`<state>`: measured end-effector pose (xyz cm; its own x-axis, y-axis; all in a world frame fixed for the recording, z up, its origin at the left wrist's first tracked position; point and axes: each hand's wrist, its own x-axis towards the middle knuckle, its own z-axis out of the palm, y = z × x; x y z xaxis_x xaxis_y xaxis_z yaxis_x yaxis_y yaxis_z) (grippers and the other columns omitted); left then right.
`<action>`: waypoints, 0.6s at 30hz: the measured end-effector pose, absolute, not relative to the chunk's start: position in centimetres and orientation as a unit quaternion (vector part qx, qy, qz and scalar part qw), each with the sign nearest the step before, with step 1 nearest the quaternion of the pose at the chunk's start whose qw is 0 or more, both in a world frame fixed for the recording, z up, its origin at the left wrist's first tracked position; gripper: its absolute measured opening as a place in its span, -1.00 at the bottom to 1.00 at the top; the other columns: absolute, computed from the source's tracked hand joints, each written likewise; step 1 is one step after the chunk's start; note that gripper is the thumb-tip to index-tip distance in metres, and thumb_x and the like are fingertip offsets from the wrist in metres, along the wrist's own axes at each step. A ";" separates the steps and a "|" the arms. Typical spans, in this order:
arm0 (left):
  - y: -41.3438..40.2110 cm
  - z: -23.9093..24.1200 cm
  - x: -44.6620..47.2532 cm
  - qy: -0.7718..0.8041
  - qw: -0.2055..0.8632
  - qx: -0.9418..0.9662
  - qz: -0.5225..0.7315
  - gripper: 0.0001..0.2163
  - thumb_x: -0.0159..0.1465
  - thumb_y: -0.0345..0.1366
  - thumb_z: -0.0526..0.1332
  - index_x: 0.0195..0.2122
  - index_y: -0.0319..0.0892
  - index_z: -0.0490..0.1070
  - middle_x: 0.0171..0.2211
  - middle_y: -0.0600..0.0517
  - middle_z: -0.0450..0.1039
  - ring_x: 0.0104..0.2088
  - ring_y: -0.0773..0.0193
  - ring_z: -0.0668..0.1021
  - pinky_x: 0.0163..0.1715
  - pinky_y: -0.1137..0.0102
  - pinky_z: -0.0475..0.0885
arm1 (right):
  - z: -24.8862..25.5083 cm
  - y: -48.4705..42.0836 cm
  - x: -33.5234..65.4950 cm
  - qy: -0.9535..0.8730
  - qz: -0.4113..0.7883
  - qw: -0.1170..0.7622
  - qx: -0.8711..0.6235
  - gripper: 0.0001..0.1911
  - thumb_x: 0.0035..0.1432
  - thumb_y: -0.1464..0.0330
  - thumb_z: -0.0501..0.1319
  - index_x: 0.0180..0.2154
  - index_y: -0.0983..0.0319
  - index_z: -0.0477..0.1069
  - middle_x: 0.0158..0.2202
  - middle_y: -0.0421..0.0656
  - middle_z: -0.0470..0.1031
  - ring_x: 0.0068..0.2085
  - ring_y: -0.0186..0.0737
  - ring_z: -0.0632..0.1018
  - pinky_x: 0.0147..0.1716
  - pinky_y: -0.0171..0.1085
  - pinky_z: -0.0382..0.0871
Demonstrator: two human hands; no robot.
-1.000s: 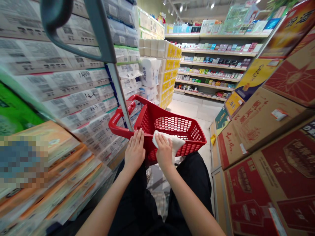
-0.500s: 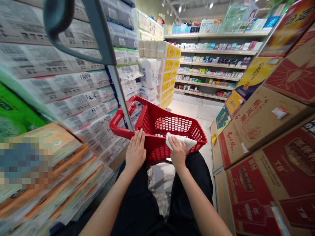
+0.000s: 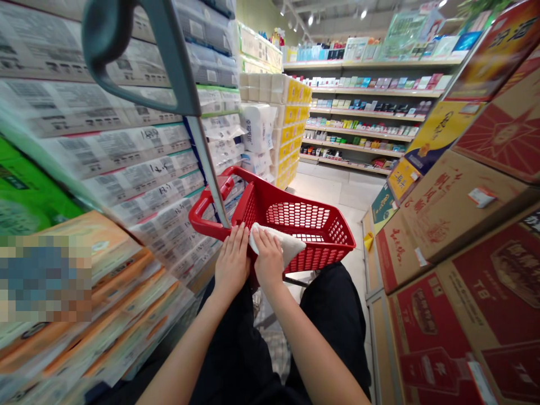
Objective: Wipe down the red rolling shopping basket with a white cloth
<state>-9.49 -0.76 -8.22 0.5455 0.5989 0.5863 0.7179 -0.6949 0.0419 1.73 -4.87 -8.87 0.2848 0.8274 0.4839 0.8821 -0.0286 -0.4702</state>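
Observation:
A red plastic shopping basket (image 3: 297, 197) with a long metal pull handle (image 3: 207, 163) stands before my knees. My left hand (image 3: 233, 253) holds its near rim close to the handle's foot, fingers laid together over the edge and the thumb hidden. A folded white cloth (image 3: 291, 243) lies over the same rim. My right hand (image 3: 268, 257) grips it and presses it on the basket's edge, right beside my left hand. The basket's inside shows no goods. Its grey hand loop (image 3: 183, 73) rises at the upper left, close to the camera.
Plastic-wrapped packs (image 3: 126, 152) are piled high on the left, with orange packs (image 3: 126, 281) nearer me. Cardboard cartons (image 3: 442, 202) are stacked along the right. Shelves of small goods (image 3: 367, 98) stand across the back, beyond pale floor tiles (image 3: 318, 185).
My right hand has slid left along the basket rim with the white cloth, up to my left hand. The left hand stays in place on the rim.

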 end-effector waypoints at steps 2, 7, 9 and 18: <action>-0.8 -8.1 -9.5 -0.380 0.105 -0.873 -0.289 -0.35 0.22 -0.49 0.03 0.37 -0.30 -0.04 0.39 -0.12 -0.03 0.40 0.11 0.01 0.34 0.16 0.05 | -9.3 -5.1 2.4 -0.602 -0.043 0.358 -0.712 -0.29 0.14 0.65 -0.06 0.29 0.13 0.17 0.30 -0.20 0.25 0.32 -0.27 0.23 0.33 -0.13 -0.06; -1.0 -7.9 -9.4 -0.376 0.103 -0.876 -0.285 -0.28 0.17 -0.52 0.05 0.39 -0.29 -0.10 0.40 -0.10 -0.05 0.40 0.09 0.01 0.34 0.15 0.05 | -12.1 -7.6 7.5 -0.582 -0.082 0.329 -0.739 -0.25 0.09 0.67 -0.07 0.29 0.13 0.18 0.30 -0.19 0.26 0.32 -0.26 0.23 0.35 -0.09 -0.10; -1.0 -7.9 -9.4 -0.376 0.100 -0.875 -0.288 -0.27 0.16 -0.52 0.06 0.39 -0.27 -0.11 0.40 -0.10 -0.05 0.40 0.09 0.02 0.34 0.15 0.05 | -13.3 -8.9 9.9 -0.561 -0.100 0.321 -0.756 -0.22 0.06 0.68 -0.08 0.28 0.12 0.18 0.30 -0.20 0.26 0.32 -0.25 0.23 0.35 -0.07 -0.11; -1.0 -7.9 -9.5 -0.374 0.091 -0.875 -0.294 -0.27 0.17 -0.52 0.06 0.39 -0.26 -0.12 0.40 -0.10 -0.05 0.40 0.08 0.02 0.34 0.15 0.05 | -13.4 -10.4 12.2 -0.503 -0.090 0.335 -0.792 -0.21 -0.02 0.69 -0.07 0.25 0.17 0.25 0.28 -0.15 0.29 0.32 -0.14 0.23 0.34 0.05 -0.07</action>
<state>-9.50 -0.99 -7.92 0.5478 0.6015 0.5815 0.7080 -0.7036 0.0609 12.23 -10.39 -13.44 0.4780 0.7363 0.4789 0.8566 -0.2704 -0.4394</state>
